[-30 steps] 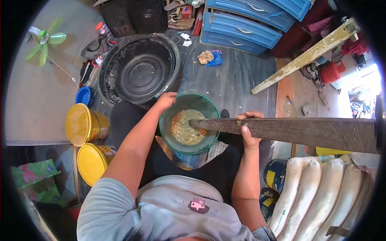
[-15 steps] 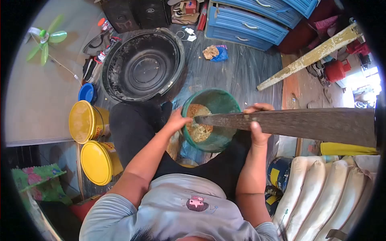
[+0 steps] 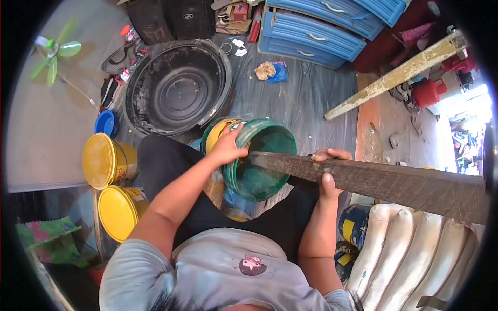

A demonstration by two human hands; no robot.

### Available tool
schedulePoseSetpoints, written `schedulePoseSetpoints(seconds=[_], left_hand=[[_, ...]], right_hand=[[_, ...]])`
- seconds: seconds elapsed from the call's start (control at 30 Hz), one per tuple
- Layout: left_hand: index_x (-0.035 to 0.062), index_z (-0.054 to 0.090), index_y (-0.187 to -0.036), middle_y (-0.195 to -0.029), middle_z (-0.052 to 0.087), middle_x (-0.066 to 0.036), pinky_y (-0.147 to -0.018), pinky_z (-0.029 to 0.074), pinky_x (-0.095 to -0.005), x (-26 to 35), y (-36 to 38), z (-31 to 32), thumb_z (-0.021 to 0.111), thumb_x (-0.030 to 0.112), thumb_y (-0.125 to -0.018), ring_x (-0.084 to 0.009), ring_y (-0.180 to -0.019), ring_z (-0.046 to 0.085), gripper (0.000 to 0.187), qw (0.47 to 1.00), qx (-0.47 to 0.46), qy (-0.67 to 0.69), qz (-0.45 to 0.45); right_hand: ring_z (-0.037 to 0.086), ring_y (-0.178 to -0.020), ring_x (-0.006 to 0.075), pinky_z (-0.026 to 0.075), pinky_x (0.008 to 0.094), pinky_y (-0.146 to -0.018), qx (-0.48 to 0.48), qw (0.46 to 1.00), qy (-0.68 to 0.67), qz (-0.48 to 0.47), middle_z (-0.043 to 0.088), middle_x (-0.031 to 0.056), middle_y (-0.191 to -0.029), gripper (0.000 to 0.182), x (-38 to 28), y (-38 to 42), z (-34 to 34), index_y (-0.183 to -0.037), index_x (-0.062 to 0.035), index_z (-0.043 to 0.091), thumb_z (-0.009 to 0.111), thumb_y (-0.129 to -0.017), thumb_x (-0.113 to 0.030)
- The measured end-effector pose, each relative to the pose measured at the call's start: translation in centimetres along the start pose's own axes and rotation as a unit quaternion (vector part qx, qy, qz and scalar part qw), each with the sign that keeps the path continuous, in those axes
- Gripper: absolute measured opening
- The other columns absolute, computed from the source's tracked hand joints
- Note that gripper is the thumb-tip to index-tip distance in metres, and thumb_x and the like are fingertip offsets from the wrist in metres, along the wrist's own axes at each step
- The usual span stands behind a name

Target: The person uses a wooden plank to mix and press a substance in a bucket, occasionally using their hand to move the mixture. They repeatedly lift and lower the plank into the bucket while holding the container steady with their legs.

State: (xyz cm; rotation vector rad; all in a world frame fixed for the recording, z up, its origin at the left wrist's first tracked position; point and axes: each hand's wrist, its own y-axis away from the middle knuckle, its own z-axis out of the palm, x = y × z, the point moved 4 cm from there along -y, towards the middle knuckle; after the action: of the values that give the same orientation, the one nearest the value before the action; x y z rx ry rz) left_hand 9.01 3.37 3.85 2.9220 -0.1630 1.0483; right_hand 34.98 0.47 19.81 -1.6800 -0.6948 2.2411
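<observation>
A green bucket (image 3: pixel 264 181) stands tilted between my knees, its mouth facing up and to the right. My left hand (image 3: pixel 227 147) is closed on the bucket's left rim. Behind that hand shows part of a yellow container (image 3: pixel 213 136). In my right hand (image 3: pixel 330 168) is a long dark wooden beam (image 3: pixel 394 182), with the thumb on the near side and the fingers over the far side. The beam's narrow end reaches into the bucket's mouth, near my left hand. What lies at the bottom of the bucket is mostly hidden.
A big black basin (image 3: pixel 181 96) lies ahead on the left. Yellow lidded buckets (image 3: pixel 99 160) and a small blue tub (image 3: pixel 106 123) are at my left. Long white bags (image 3: pixel 402 249) lie at my right. Blue drawers (image 3: pixel 314 36) and a slanted post (image 3: pixel 394 78) stand ahead.
The green bucket has tipped and shifted slightly left, and the crumbly contents seen in it before are out of sight. A yellow container now shows beside it. The beam's wide end is lower.
</observation>
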Motion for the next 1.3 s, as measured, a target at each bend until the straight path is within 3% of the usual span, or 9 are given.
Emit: schedulePoseSetpoints(seconds=[0.13, 0.27, 0.4, 0.47, 0.5, 0.6, 0.93, 1.17, 1.3], left_hand=[[0.0079, 0.041, -0.125, -0.128, 0.034, -0.022, -0.099, 0.028, -0.0318, -5.0, -5.4, -1.7, 0.062, 0.028, -0.058, -0.0302, -0.12, 0.035, 0.073, 0.943, -0.087, 0.255, -0.197], [0.0081, 0.04, -0.125, -0.125, 0.037, -0.026, -0.09, 0.039, -0.0334, 0.5, -0.7, 0.6, 0.063, 0.027, -0.056, -0.033, -0.11, 0.046, 0.076, 0.993, -0.003, -0.098, 0.067], [0.001, 0.042, -0.122, -0.118, 0.046, -0.025, -0.093, 0.036, -0.0328, -6.6, -7.2, -2.3, 0.063, 0.027, -0.057, -0.0303, -0.111, 0.045, 0.073, 0.934, -0.071, 0.285, -0.206], [0.0003, 0.037, -0.124, -0.114, 0.049, -0.021, -0.084, 0.041, -0.032, -1.9, -3.9, -1.0, 0.064, 0.02, -0.06, -0.0252, -0.105, 0.05, 0.073, 0.991, -0.012, -0.074, 0.109], [0.0003, 0.037, -0.124, -0.114, 0.049, -0.021, -0.084, 0.041, -0.032, -3.5, -4.3, -0.9, 0.064, 0.02, -0.06, -0.0252, -0.105, 0.05, 0.073, 0.991, -0.018, -0.078, 0.11], [0.0083, 0.043, -0.124, -0.124, 0.037, -0.024, -0.093, 0.033, -0.0347, -12.0, -6.7, -0.9, 0.062, 0.031, -0.059, -0.0313, -0.115, 0.039, 0.071, 0.947, 0.056, 0.255, -0.188], [-0.0061, 0.054, -0.101, -0.095, 0.055, -0.029, -0.082, 0.041, -0.0394, -8.2, -0.6, -5.1, 0.049, 0.033, -0.065, -0.0375, -0.093, 0.054, 0.053, 0.961, -0.021, -0.028, -0.275], [-0.0081, 0.057, -0.086, -0.084, 0.059, -0.026, -0.075, 0.044, -0.0424, -7.3, 2.8, -3.9, 0.051, 0.029, -0.067, -0.0373, -0.085, 0.057, 0.042, 0.953, 0.009, 0.079, -0.294], [-0.004, 0.048, -0.104, -0.096, 0.054, -0.022, -0.063, 0.049, -0.0454, -8.1, 7.4, -0.5, 0.05, 0.024, -0.071, -0.0362, -0.079, 0.058, 0.043, 0.81, 0.03, 0.383, -0.443]], right_hand=[[0.054, -0.079, 0.018, 0.043, 0.0311, -0.074, 0.051, 0.997, 0.044, 0.042, 0.057, 0.0111, -0.083, 0.05, 0.3, 0.1, -0.4, -0.104, -0.0001, 0.043, 0.067, -0.067, -0.023], [0.054, -0.081, 0.0173, 0.043, 0.0298, -0.075, 0.029, 0.998, 0.036, 0.036, 0.057, 0.0112, -0.084, 0.05, 0.7, 0.5, -0.6, -0.106, 0.0006, 0.042, 0.066, -0.068, -0.02], [0.055, -0.08, 0.0176, 0.044, 0.0306, -0.075, 0.047, 0.998, 0.026, 0.042, 0.057, 0.0112, -0.085, 0.05, 1.4, -0.2, 0.7, -0.108, 0.0006, 0.041, 0.065, -0.069, -0.019], [0.055, -0.08, 0.0179, 0.044, 0.0306, -0.075, 0.044, 0.997, 0.053, 0.018, 0.057, 0.0115, -0.085, 0.05, 1.7, -0.4, -0.2, -0.108, 0.0009, 0.041, 0.065, -0.069, -0.019], [0.055, -0.079, 0.0199, 0.044, 0.0322, -0.074, 0.053, 0.997, 0.048, 0.025, 0.057, 0.0127, -0.084, 0.05, 1.8, -0.2, -0.6, -0.107, 0.0014, 0.042, 0.064, -0.068, -0.022], [0.055, -0.078, 0.0222, 0.044, 0.0339, -0.073, 0.067, 0.995, 0.06, 0.031, 0.057, 0.0139, -0.082, 0.051, 1.5, 0.7, -0.9, -0.106, 0.0019, 0.043, 0.064, -0.068, -0.025], [0.055, -0.081, 0.0179, 0.044, 0.0298, -0.075, 0.041, 0.999, 0.023, 0.006, 0.056, 0.011, -0.084, 0.046, 1.5, 0.3, -0.5, -0.107, 0.0017, 0.042, 0.064, -0.07, -0.015], [0.055, -0.078, 0.0202, 0.044, 0.032, -0.073, 0.059, 0.996, 0.061, 0.012, 0.057, 0.0117, -0.081, 0.052, 0.2, 0.0, -0.3, -0.107, 0.0021, 0.043, 0.065, -0.068, -0.025], [0.054, -0.076, 0.0168, 0.044, 0.0289, -0.072, 0.084, 0.994, 0.071, -0.015, 0.057, 0.0107, -0.082, 0.048, -2.9, -0.9, -0.7, -0.107, 0.0017, 0.044, 0.065, -0.068, -0.016]])
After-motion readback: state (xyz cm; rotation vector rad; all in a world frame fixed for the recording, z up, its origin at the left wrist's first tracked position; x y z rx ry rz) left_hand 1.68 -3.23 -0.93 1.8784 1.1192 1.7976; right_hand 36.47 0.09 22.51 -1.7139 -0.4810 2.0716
